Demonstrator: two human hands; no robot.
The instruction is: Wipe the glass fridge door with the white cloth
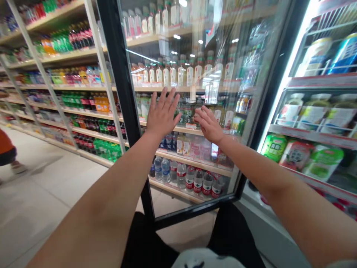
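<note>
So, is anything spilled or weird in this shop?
I see no spills or damage. The oddest thing is the glass cooler door: it stands open, so water bottles on the shelves beyond show through it, almost as if they were inside the cooler.

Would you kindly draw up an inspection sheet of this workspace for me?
Surface: pale tiled floor below; upright glass door in front of the person.
Job's things: the black-framed glass door stands open beside the lit fridge.
Clutter: bottles and pouches sit close together on the fridge shelves.
Hands: left hand spread flat, right hand with fingers slightly bent; both at the glass, contact unclear, nothing seen held.
Cables: nothing seen.
Surroundings: stocked drink shelves; another person, partly in view at the left edge.
</note>
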